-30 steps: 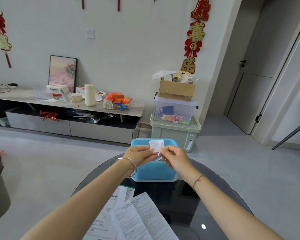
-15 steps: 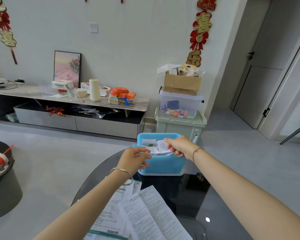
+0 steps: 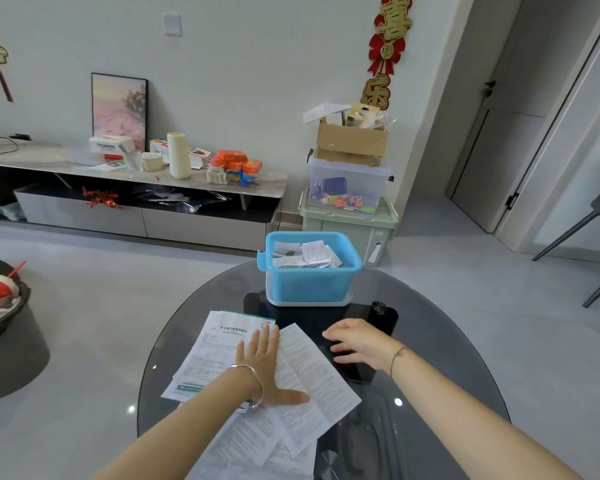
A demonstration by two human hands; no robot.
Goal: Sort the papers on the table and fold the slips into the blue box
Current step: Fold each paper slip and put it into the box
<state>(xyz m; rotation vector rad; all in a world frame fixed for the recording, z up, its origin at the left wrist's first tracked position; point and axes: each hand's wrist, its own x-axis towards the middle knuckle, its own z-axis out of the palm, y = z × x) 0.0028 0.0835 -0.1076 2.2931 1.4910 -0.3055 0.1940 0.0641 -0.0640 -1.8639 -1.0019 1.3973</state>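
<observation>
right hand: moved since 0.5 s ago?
Yes. The right hand has left the rim of the blue box and pulled back toward the person, down near the glass table, holding nothing.

Left hand [image 3: 260, 358]: smooth silver bangle [image 3: 259, 384] at the wrist (catching the light). Right hand [image 3: 357, 344]: a thin reddish cord bracelet [image 3: 396, 356]. Both forearms bare.

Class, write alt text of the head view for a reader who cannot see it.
A person's left hand lies flat on printed white paper sheets on a round dark glass table; the open right hand is beside them. Beyond, a blue plastic box holds white paper slips.
</observation>
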